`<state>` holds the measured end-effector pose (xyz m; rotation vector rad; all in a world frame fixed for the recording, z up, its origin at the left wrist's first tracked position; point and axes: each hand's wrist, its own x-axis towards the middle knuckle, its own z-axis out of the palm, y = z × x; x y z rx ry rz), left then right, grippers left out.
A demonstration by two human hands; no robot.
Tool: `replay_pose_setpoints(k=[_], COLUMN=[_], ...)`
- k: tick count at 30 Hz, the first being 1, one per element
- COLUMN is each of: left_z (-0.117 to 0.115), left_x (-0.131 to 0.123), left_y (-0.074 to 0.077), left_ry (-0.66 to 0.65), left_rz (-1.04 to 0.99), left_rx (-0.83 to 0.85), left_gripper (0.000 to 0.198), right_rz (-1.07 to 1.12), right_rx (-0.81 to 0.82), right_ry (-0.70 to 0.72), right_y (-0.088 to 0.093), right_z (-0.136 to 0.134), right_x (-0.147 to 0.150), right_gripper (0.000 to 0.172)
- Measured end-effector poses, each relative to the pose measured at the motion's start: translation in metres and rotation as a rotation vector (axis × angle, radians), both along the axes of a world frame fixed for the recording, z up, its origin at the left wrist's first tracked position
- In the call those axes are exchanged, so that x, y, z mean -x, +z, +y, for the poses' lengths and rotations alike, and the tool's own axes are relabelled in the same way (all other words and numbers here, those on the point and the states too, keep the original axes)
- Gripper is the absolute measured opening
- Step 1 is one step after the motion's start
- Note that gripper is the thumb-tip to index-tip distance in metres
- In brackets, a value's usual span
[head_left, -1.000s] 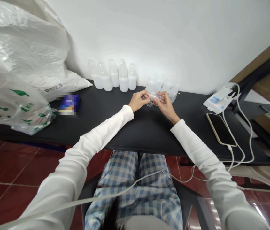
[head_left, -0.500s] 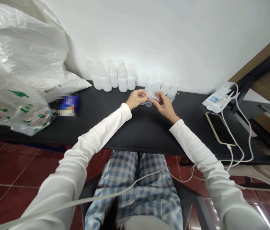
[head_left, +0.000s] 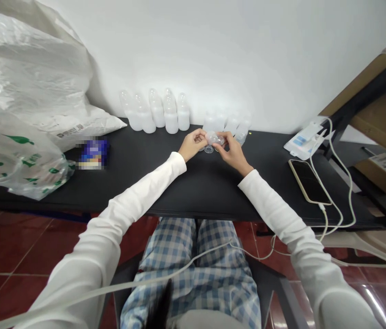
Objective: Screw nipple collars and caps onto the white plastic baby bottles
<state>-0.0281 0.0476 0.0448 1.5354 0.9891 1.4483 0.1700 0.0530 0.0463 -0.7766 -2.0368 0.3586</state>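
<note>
Between my two hands is a small clear dome cap (head_left: 211, 138), held just above the black table. My left hand (head_left: 192, 144) pinches its left side with thumb and fingers. On the opposite side, my right hand (head_left: 233, 151) has its thumb and fingers closed around it. A small round clear piece (head_left: 208, 149) lies on the table right below the cap. Behind the hands stand several translucent white bottles (head_left: 219, 121) without visible domes. To their left, several white bottles with clear domed caps (head_left: 170, 114) stand upright against the wall.
White plastic bags (head_left: 35, 68) fill the left end of the black table (head_left: 193, 192), beside a blurred blue packet (head_left: 94, 153). On the right lie a phone (head_left: 309, 182) on a cable and a white power strip (head_left: 304, 140). A cardboard box (head_left: 381, 171) sits farther right.
The view has shifted a little, so the scene sits slightly further left. Both hands keep hold of the clear cap, with only slight finger movement.
</note>
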Motion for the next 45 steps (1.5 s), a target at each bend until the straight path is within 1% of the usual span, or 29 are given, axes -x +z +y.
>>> replay_pose_setpoints(k=[4,9,13,16,18,20,23,25,28,32,36,39,42,45], left_z=[-0.006,-0.017,-0.024,-0.026,-0.026,-0.025,-0.023,-0.021,-0.019,-0.017,-0.015,-0.012,-0.011,-0.010], left_x=[-0.003,-0.002,-0.006,-0.009,-0.010,-0.010,-0.011,-0.013,-0.016,-0.018,-0.013,-0.006,0.000,0.004], left_y=[0.001,0.006,0.005,0.003,0.002,0.002,0.000,-0.002,-0.004,-0.003,0.003,0.009,0.014,0.017], left_ry=[0.029,0.070,0.110,0.138,0.141,0.129,0.096,0.055,-0.029,-0.135,-0.198,-0.217,-0.200,-0.191], left_rz=[0.015,0.124,0.259,0.297,0.303,0.283,0.184,0.104,0.012,-0.074,-0.094,-0.053,0.004,0.051], left_rx=[-0.056,-0.163,-0.290,-0.338,-0.326,-0.285,-0.174,-0.103,-0.032,0.047,0.077,0.081,0.080,0.091], left_gripper=[0.010,0.010,0.009,0.007,0.007,0.008,0.008,0.007,0.009,0.013,0.017,0.015,0.015,0.017], right_rz=[0.150,0.318,0.377,0.369,0.320,0.230,0.079,0.011,-0.021,0.016,0.008,-0.023,-0.055,-0.093], right_rx=[0.098,0.276,0.389,0.422,0.387,0.280,0.095,0.040,0.008,-0.061,-0.072,-0.055,-0.040,-0.074], right_ry=[-0.066,-0.012,0.005,-0.007,-0.030,-0.054,-0.053,-0.037,-0.074,-0.153,-0.144,-0.117,-0.074,-0.015], right_y=[0.001,-0.001,-0.006,-0.008,-0.007,-0.003,0.002,0.004,0.003,0.000,0.003,0.005,0.005,0.004], right_z=[-0.008,-0.007,0.000,0.000,-0.003,-0.007,-0.011,-0.010,-0.007,-0.006,-0.010,-0.011,-0.011,-0.008], right_x=[0.007,0.013,0.014,0.012,0.009,0.007,0.002,-0.001,-0.005,-0.005,-0.003,-0.002,-0.002,-0.004], right_gripper=[0.054,0.055,0.056,0.054,0.052,0.052,0.058,0.059,0.058,0.057,0.055,0.054,0.053,0.055])
